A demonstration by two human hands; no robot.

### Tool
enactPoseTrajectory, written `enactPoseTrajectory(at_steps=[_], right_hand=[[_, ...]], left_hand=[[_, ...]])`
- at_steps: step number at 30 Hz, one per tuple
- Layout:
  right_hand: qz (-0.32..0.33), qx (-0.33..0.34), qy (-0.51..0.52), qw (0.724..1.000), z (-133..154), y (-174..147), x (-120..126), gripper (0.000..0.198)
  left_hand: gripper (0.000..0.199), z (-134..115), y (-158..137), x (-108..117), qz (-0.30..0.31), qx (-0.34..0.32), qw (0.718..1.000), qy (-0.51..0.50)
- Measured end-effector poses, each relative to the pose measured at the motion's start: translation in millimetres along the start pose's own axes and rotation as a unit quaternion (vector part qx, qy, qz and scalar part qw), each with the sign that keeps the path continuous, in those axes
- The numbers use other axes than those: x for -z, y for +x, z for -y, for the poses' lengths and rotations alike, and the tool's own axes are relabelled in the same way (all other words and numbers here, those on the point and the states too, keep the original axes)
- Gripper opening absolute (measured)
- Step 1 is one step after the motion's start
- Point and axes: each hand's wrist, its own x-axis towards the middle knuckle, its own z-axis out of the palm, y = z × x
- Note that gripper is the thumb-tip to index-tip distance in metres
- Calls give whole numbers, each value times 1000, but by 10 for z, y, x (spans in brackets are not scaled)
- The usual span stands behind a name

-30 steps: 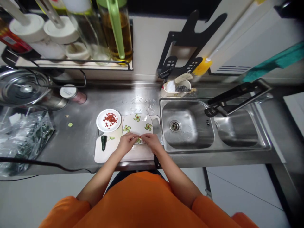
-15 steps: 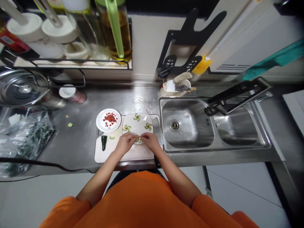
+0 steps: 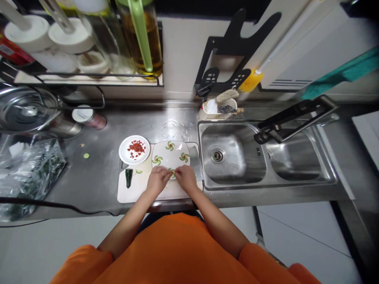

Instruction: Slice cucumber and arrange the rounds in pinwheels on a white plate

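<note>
From my seat I see the left hand (image 3: 158,178) and right hand (image 3: 186,178) with fingertips bunched close over the near garnish (image 3: 172,174), at the near edge of the plate (image 3: 166,159); I cannot tell whether they pinch anything; set to either side, I judge, both reach it and spare the other three garnishes (image 3: 184,157); the plate rests on the cutting board (image 3: 133,195); the red bits (image 3: 136,147) sit just left, handy; the knife blade (image 3: 196,158) lies right, probably parked aside.

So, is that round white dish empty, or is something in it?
Not empty: the round white dish holds small red pieces, scattered mostly over its middle.
</note>
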Motion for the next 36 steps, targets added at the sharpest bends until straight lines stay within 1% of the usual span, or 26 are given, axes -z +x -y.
enactPoseTrajectory(at_steps=[8,14,21,28,36], right_hand=[[8,14,-21,1000,15,-13,-20,15],[9,35,-25,999,38,-1,-32,13],[14,39,-34,999,46,11,-51,12],[16,40,-36,998,61,10,-37,12],[18,41,-38,998,48,14,-50,13]], left_hand=[[14,8,-21,-5,1,-7,1000,10],[15,9,-22,10,8,-12,1000,24],[15,-13,-9,32,17,-5,1000,17],[11,-9,-12,38,-13,16,1000,-21],[14,-8,3,18,13,-7,1000,6]])
